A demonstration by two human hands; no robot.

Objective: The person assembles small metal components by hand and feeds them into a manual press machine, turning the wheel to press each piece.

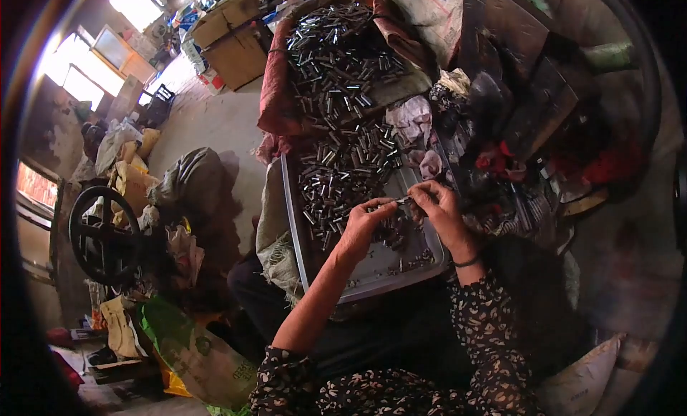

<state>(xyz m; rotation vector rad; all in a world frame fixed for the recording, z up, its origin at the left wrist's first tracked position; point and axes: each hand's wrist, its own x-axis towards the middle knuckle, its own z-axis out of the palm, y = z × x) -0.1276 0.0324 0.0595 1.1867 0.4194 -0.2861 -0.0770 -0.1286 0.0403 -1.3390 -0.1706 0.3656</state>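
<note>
Left hand [370,217] and right hand [438,205] pinching one small metal piece [404,200] between fingertips. One plastic tray [373,264] below holding metal cylinders [330,200], too many to count

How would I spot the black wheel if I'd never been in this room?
From the tray of metal pieces, look left past the grey bundle. The black wheel stands there, its round, spoked rim unlike the crumpled bags nearby.

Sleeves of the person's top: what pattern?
Black with small pale, irregular patches on both sleeves; head view shows it.
</note>
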